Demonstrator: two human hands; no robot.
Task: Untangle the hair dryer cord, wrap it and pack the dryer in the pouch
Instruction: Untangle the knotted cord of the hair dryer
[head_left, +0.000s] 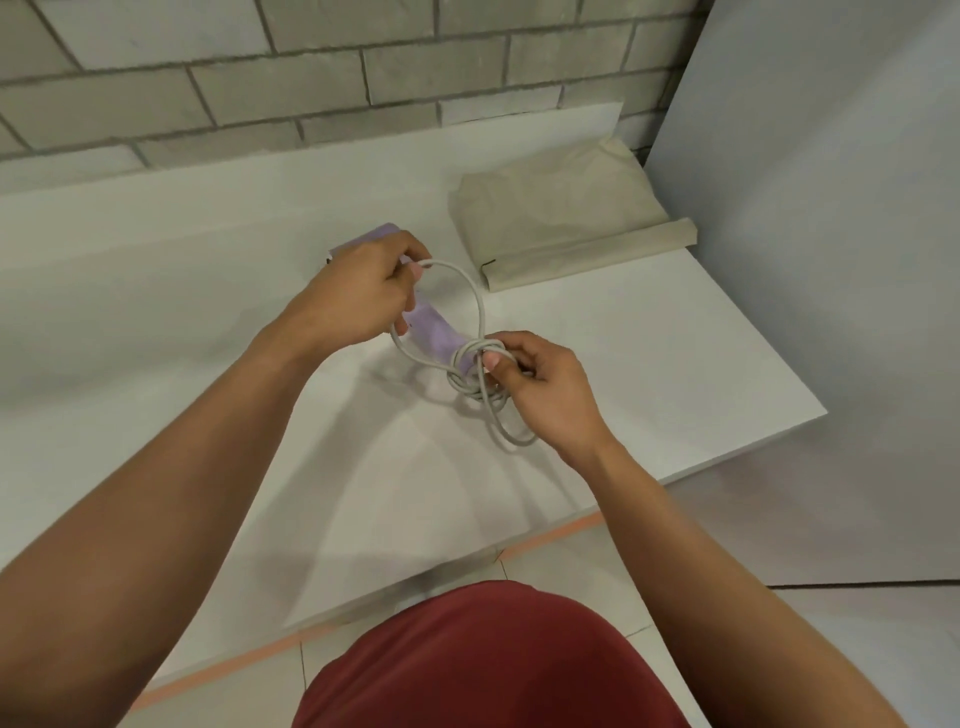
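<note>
L hand (358, 299) is over the middle of the white tabletop (649, 364), fingers curled round the upper part of the lilac dryer (434, 335). Its fingertips also touch the top of a cord loop. A bit of the dryer pokes out beyond the knuckles on the far side, and the handle runs down and right towards the other hand. Can't tell whether the dryer touches the tabletop.

R hand (543, 387) is just right of the handle's lower end, w/ thumb and fingers pinching the pale grey cord (477, 299) where several turns bunch up in a knot. From that bunch one big loop arcs up to the L hand and back, crossing itself just above the R thumb. Another strand runs along the underside of the handle. A smaller loop hangs below the R hand, close to the tabletop.

Hands are apart, each gripping its own thing, w/ the loop between them.

Beige cloth pouch (561, 218) lies flat at the back right of the tabletop, near the corner and well apart from both hands, w/ a folded band along its near edge.

Behind it: grey brick wall (260, 78). White panel (831, 208) on the right, tiled floor (831, 649) below, red shirt (493, 665) at the bottom edge.
</note>
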